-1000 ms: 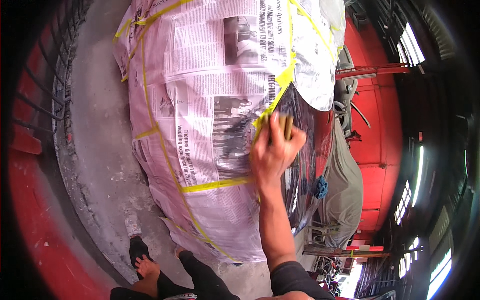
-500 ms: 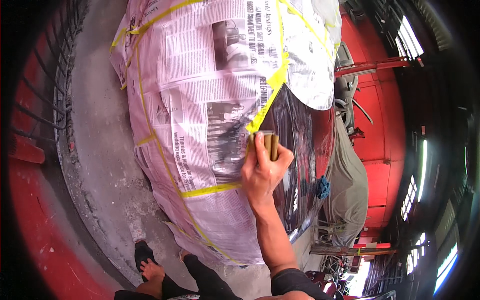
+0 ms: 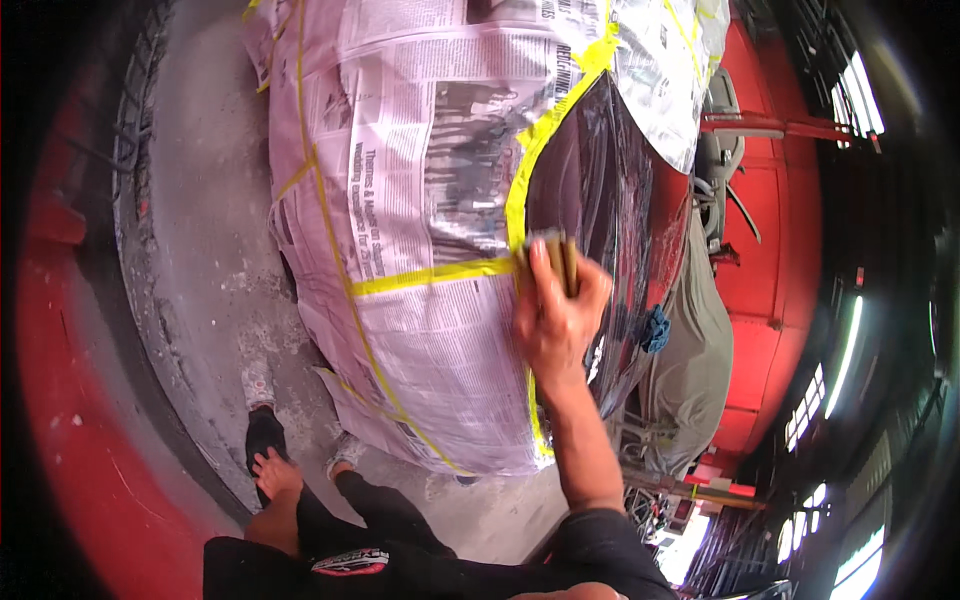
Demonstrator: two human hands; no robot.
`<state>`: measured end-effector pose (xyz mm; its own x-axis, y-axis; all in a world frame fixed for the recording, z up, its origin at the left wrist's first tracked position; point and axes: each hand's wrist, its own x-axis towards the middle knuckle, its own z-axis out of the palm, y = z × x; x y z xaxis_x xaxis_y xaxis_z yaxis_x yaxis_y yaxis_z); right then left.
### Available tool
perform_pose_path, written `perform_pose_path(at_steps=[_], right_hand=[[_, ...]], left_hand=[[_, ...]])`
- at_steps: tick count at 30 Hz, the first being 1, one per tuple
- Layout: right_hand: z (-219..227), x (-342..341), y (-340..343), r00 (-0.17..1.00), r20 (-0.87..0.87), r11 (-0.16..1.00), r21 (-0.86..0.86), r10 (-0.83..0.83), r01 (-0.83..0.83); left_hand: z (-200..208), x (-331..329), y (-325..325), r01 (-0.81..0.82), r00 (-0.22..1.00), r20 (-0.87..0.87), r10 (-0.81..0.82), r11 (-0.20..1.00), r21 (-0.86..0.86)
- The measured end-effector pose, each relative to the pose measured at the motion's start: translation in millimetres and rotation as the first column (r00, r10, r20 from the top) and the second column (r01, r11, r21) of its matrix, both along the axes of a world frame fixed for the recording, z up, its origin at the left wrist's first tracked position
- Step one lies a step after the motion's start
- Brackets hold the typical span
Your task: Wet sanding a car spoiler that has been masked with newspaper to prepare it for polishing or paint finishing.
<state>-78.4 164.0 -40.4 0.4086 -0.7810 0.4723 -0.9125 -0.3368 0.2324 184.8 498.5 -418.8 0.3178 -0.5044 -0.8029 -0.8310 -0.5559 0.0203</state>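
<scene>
In my right hand [image 3: 562, 315] is a brown ridged block [image 3: 571, 266] that looks like a sanding block, with my index finger laid along it. It rests at the edge where yellow masking tape [image 3: 517, 195] meets a glossy dark car panel [image 3: 565, 165]. Newspaper sheets [image 3: 410, 175] cover the car body on the other side of that tape. The block's underside is hidden. Down at the lower left, my left hand [image 3: 275, 475] lies on my leg with its fingers spread, holding nothing.
A crumpled blue cloth [image 3: 655, 330] lies on the panel's right side. Beyond it is a grey-covered shape [image 3: 690, 350] before a red wall [image 3: 765, 320]. Concrete floor [image 3: 215, 230] runs along the left, beside a dark kerb and railing. My feet stand near the car's lower edge.
My right hand and the block have moved down along the taped edge toward me. More dark panel and yellow tape shows above them. The whole view has shifted. My left hand stays on my leg.
</scene>
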Motion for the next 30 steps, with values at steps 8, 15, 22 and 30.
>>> perform_pose_path(at_steps=[8,15,22,30], right_hand=[[-37.4,-68.4,166.8,0.997,0.033,0.996,0.048,-0.073,0.072],[3.5,0.0,-15.4,0.998,0.022,0.995,-0.081,0.056,-0.054],[-45.5,-51.6,113.9,0.996,0.070,0.999,0.003,-0.055,0.055],[3.4,8.7,-7.0,0.998,-0.045,0.999,-0.040,0.034,-0.036]], left_hand=[[-0.2,-26.7,21.6,-0.055,0.998,0.038,0.055,0.998,0.009],[-0.3,-56.8,28.4,0.020,0.999,0.046,-0.021,1.000,0.008],[-4.7,-28.6,36.5,-0.072,0.995,0.071,0.069,0.997,0.029],[-16.5,-33.3,39.6,0.038,0.997,0.066,-0.039,0.999,0.029]])
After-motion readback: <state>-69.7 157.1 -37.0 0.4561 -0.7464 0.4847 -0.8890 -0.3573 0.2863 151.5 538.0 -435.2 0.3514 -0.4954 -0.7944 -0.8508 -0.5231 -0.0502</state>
